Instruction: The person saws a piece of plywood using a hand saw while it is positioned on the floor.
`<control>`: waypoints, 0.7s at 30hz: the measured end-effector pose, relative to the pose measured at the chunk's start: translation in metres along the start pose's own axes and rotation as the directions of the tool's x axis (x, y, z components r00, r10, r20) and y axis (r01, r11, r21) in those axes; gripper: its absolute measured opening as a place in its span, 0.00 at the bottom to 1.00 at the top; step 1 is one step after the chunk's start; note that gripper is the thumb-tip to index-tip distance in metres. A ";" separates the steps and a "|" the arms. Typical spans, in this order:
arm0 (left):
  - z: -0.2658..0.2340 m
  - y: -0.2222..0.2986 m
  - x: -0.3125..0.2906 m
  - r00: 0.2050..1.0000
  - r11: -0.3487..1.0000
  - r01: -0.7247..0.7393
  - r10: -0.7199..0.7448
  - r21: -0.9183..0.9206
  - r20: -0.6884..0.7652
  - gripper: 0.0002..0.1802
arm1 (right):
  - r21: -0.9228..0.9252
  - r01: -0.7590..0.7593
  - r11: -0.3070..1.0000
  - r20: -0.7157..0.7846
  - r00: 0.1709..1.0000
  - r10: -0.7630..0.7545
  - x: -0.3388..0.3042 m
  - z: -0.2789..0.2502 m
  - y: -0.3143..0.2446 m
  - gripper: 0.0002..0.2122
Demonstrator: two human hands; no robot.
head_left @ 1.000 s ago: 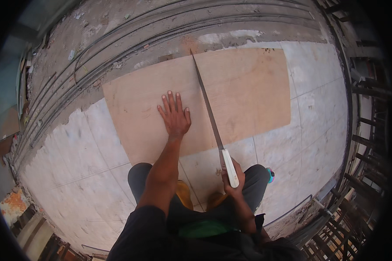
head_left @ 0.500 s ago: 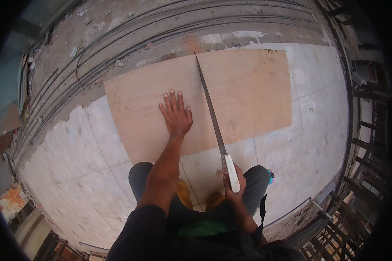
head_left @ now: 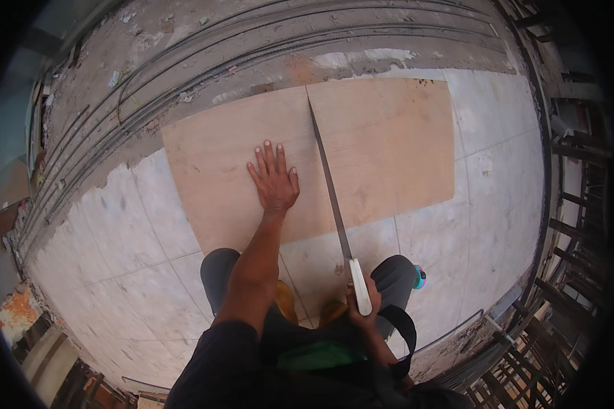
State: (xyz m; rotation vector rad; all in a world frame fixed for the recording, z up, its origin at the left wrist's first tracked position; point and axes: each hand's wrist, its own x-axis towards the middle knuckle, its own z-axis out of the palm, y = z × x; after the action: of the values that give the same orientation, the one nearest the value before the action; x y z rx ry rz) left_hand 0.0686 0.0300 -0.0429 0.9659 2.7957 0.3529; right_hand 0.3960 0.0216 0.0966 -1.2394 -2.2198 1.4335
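Left hand [head_left: 274,178] pressed flat on the plywood sheet [head_left: 389,136], fingers [head_left: 266,153] spread wide and pointing toward 12 o'clock, palm down, holding nothing. Forearm running back toward 6 o'clock into a dark sleeve [head_left: 215,361].

Right hand [head_left: 361,303] down at 5 o'clock from the left one, fingers wrapped tight round the pale handle [head_left: 359,294] of a long handsaw [head_left: 329,191]. Blade stretching from the handle up toward 12 o'clock, slightly tilted to 11, its far tip meeting the far edge of the sheet. Blade lying along a straight dark line across the sheet, just beside the left hand at its 3 o'clock, not touching it.

Sheet resting flat on the pale tiled floor [head_left: 116,273], a light brown rectangle, its larger visible part at 2 o'clock from the left hand. Near edge of the sheet close to the dark-trousered knees [head_left: 218,266].

Bare concrete strip [head_left: 184,61] with long curved steel bars [head_left: 150,88] beyond the sheet at 11 to 12 o'clock. Small turquoise object [head_left: 419,277] beside the right knee at 3 o'clock from the right hand; cannot tell what it is. Dark metal framework [head_left: 566,204] along the rim at 3 to 4 o'clock.
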 end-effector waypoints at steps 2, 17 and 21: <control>0.002 0.006 0.002 0.998 1.000 0.021 -0.022 0.015 0.052 0.38 | 0.039 0.019 0.999 0.231 0.973 -0.028 0.009 0.015 0.004 0.31; 0.007 -0.004 0.000 0.986 0.998 -0.054 0.048 -0.031 -0.161 0.37 | 0.329 -0.170 0.929 0.011 0.984 0.176 -0.004 -0.016 -0.018 0.26; 0.008 -0.006 -0.014 0.992 0.997 -0.071 0.068 -0.028 -0.103 0.39 | 0.181 0.016 0.983 -0.145 0.989 0.011 -0.008 0.011 -0.025 0.26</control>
State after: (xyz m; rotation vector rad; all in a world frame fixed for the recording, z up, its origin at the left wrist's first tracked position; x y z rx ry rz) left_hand 0.0780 0.0181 -0.0510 1.0691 2.8431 0.4667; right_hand 0.3814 0.0044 0.1136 -1.2368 -1.9475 1.4583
